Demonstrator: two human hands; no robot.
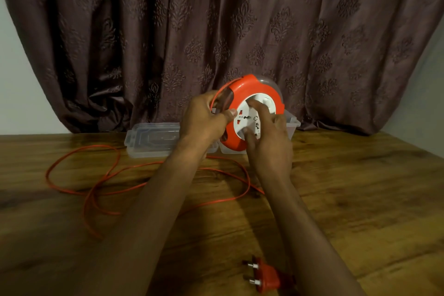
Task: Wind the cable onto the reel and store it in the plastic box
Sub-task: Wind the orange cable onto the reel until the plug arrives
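An orange cable reel (pixel 257 89) with a white socket face is held up on edge above the table. My left hand (pixel 204 122) grips its left rim, thumb on the front, with the cable running over the fingers. My right hand (pixel 269 137) has its fingers pressed on the white centre disc. The orange cable (pixel 96 190) lies in loose loops on the wooden table (pixel 360 187) to the left and in front. Its orange plug (pixel 264 277) lies near the front edge by my right forearm. The clear plastic box (pixel 292 125) sits behind the reel, mostly hidden.
The clear box lid (pixel 153 138) lies flat, hinged open to the left of the box. A dark patterned curtain (pixel 240 31) hangs right behind the table's far edge.
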